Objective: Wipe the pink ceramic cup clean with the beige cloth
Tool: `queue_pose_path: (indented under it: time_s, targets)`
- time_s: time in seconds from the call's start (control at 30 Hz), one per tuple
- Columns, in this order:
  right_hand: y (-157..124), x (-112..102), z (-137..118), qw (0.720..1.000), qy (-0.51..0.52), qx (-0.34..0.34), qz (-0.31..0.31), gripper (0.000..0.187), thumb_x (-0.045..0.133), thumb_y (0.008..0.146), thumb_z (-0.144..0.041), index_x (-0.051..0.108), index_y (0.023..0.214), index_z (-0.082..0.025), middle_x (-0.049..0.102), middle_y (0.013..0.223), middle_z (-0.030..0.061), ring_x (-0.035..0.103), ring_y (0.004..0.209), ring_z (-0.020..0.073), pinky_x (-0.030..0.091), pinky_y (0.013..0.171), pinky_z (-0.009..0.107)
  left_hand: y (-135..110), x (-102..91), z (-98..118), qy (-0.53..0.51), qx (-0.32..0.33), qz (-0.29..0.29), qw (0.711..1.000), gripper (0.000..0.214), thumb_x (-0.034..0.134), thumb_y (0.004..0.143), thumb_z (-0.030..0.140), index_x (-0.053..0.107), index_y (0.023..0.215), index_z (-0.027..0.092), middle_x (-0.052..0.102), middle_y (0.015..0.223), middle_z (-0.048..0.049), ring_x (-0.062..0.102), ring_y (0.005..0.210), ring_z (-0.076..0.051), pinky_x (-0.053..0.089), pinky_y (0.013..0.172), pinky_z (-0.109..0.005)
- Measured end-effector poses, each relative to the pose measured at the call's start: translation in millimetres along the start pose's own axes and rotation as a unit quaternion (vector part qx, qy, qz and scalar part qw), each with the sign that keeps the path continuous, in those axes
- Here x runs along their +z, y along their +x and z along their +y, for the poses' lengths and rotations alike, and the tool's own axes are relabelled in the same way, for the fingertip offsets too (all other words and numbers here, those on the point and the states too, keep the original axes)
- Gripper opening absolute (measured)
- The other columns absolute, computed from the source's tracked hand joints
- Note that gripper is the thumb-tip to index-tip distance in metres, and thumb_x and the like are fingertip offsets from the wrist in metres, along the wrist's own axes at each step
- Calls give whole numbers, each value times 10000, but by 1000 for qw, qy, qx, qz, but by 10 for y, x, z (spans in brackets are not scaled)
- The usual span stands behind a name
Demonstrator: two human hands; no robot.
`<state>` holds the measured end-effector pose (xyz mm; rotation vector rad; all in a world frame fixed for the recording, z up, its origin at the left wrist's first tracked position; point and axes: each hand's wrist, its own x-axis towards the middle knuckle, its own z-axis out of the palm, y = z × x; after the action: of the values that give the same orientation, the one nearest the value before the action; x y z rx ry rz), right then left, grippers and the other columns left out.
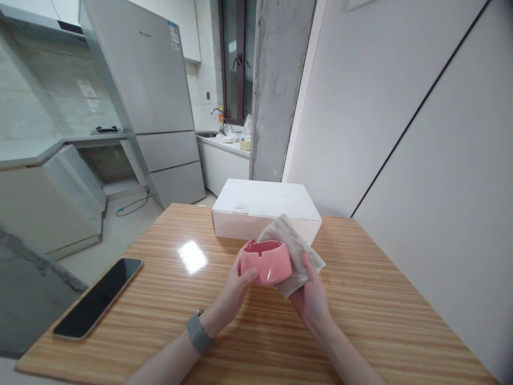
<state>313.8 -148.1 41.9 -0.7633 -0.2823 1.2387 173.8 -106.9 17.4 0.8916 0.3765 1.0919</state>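
Head view: your left hand [235, 275] clasps the pink dish [273, 269] above the table [368, 305], nearer you than the white box [264, 199]; your right hand [315, 299] grips the grey cloth [297, 255] beside it. Its glossy wall could slip if your left thumb loosens.

this looks like a home, with a kitchen opening off the near room. a tall grey fridge [164, 85] with a label [173, 33] stands between two worktops; one carries a black burner grate [107, 129], the other a sink [207, 135] with a curved tap [222, 124] below a dark-framed window [231, 64]. a raw concrete wall end [274, 96] beside the wood-grain desk [385, 315] suggests unfinished decorating.
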Motion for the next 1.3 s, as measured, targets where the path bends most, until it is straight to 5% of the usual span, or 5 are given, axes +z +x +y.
queue_pose_path:
  time_s: [0.17, 0.47, 0.73, 1.0, 1.3]
  targets:
    - [-14, -21, 51, 1000, -13, -2, -20, 486, 754, 736, -512, 715, 1120, -217, 734, 1178, 56, 650, 1154, 265, 564, 932, 369, 27, -10, -3, -22, -14, -7, 1000, 748, 760, 739, 490, 489, 1362, 178, 552, 1384, -168, 491, 1289, -342, 349, 1099, -503]
    - [-27, -71, 203, 999, -27, -29, 0, 449, 785, 717, -499, 724, 1092, -259, 697, 1255, 23, 577, 1255, 196, 501, 1019, 282, 79, -74, -41, 77, 13, 92, 993, 862, 812, 673, 406, 409, 1399, 172, 580, 1329, -171, 556, 1203, -312, 436, 1012, -424]
    - [-17, -133, 343, 999, -35, -26, 16, 426, 772, 717, -503, 730, 1080, -284, 666, 1303, 4, 546, 1289, 219, 407, 1122, 367, 84, -21, -13, 199, 48, 173, 963, 902, 822, 625, 270, 398, 1418, 199, 569, 1333, -134, 566, 1172, -287, 455, 987, -379]
    - [37, -71, 144, 999, 1, -31, 36, 440, 773, 725, -460, 721, 1097, -232, 705, 1239, 36, 585, 1246, 248, 535, 995, 368, 96, -138, -111, 2, -26, 85, 996, 806, 651, 813, 450, 313, 1508, 224, 479, 1476, -119, 424, 1368, -288, 341, 1124, -418]
    - [23, -33, -43, 1000, -2, 15, -3, 427, 732, 760, -484, 729, 1085, -207, 734, 1176, 75, 625, 1189, 293, 568, 923, 406, 38, -38, 51, 89, 7, 61, 994, 842, 831, 669, 403, 485, 1409, 197, 556, 1395, -154, 485, 1300, -342, 380, 1079, -438]
